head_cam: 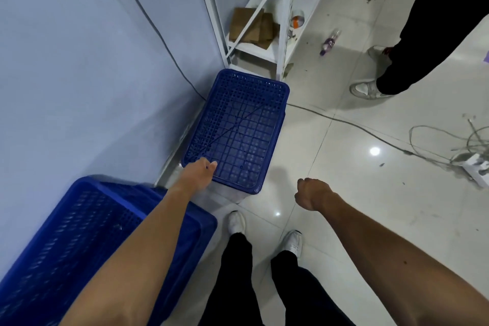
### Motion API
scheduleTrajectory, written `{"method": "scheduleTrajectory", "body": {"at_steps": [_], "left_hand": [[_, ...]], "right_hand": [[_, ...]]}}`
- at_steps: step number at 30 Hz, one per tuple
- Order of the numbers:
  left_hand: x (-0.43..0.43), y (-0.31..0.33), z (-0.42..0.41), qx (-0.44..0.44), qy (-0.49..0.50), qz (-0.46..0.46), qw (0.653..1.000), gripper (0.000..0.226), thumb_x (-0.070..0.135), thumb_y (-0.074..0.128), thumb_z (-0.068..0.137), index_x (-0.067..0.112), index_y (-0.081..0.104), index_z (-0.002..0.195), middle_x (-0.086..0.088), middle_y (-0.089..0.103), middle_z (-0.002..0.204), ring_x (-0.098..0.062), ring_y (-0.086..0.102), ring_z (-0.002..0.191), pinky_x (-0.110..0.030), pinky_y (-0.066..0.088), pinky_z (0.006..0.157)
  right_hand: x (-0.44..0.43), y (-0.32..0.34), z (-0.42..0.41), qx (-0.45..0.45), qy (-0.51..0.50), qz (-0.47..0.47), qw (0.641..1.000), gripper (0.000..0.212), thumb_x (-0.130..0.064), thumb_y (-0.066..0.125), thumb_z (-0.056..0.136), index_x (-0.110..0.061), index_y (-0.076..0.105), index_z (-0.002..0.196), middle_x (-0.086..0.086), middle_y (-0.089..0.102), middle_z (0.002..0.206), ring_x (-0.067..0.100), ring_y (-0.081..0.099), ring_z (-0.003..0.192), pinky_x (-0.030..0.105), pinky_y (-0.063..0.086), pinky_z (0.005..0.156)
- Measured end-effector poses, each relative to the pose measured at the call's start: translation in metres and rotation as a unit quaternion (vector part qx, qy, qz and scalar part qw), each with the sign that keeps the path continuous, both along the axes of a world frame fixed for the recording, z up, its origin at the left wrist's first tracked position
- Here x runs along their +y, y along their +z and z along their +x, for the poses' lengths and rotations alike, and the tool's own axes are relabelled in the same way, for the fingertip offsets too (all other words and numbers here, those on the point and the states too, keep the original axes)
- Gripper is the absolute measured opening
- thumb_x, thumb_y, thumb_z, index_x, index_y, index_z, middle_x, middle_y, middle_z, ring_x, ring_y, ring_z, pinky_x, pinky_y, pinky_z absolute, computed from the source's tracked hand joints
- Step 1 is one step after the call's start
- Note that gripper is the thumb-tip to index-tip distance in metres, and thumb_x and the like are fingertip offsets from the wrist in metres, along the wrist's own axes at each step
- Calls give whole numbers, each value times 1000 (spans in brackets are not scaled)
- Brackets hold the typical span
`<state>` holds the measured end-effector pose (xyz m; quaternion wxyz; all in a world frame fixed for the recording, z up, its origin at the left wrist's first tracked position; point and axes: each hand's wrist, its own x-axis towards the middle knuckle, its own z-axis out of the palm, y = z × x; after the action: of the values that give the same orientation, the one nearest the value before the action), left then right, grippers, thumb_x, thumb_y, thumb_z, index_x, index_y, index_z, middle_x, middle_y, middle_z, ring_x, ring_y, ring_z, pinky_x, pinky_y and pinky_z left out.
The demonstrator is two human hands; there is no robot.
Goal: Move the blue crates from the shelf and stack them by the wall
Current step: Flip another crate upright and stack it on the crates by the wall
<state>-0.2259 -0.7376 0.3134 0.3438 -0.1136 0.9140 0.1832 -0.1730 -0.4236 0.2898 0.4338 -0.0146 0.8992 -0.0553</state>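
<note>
A blue perforated crate (pixel 238 130) rests on the tiled floor against the grey wall, just in front of the white metal shelf (pixel 280 21). My left hand (pixel 199 171) reaches down to its near left corner, fingers curled at the rim. Whether they grip the rim I cannot tell. A second, larger-looking blue crate (pixel 79 241) stands close to me at the lower left, also by the wall, partly hidden behind my left forearm. My right hand (pixel 311 196) hangs free over the floor to the right of the first crate, fingers curled in, holding nothing.
Another person in black trousers and white shoes (pixel 370 87) stands at the upper right. Cables (pixel 436 145) and a white power strip (pixel 476 169) lie on the floor at right. Brown cardboard (pixel 251 26) lies on the shelf's bottom level; a small bottle (pixel 329 42) lies on the tiles.
</note>
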Motion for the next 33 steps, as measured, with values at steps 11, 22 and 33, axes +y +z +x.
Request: {"method": "scheduleTrajectory", "body": {"at_steps": [11,22,33], "left_hand": [[-69,-177,-119,-32,-75,-33,996,49,48,31,103,7,54,116,-19,60,114,-34,59,98,-44,47,83],[-145,-348,-188,68,-51,-82,993,68,41,52,98,7,26,150,-23,29,152,-39,35,137,-50,39,106],[-157,-414,-228,48,75,-36,995,108,48,83,72,6,23,151,-17,34,153,-35,40,137,-50,40,110]], "right_hand": [[-68,-156,-76,0,-122,-21,992,27,-25,45,96,-4,54,111,15,62,118,35,60,106,31,38,75],[-127,-315,-156,104,-417,-57,901,44,-37,46,97,-8,39,130,14,53,127,37,60,104,43,50,84],[-113,-374,-172,151,-480,-58,862,57,-18,57,89,-11,34,140,16,45,134,39,55,111,50,50,90]]}}
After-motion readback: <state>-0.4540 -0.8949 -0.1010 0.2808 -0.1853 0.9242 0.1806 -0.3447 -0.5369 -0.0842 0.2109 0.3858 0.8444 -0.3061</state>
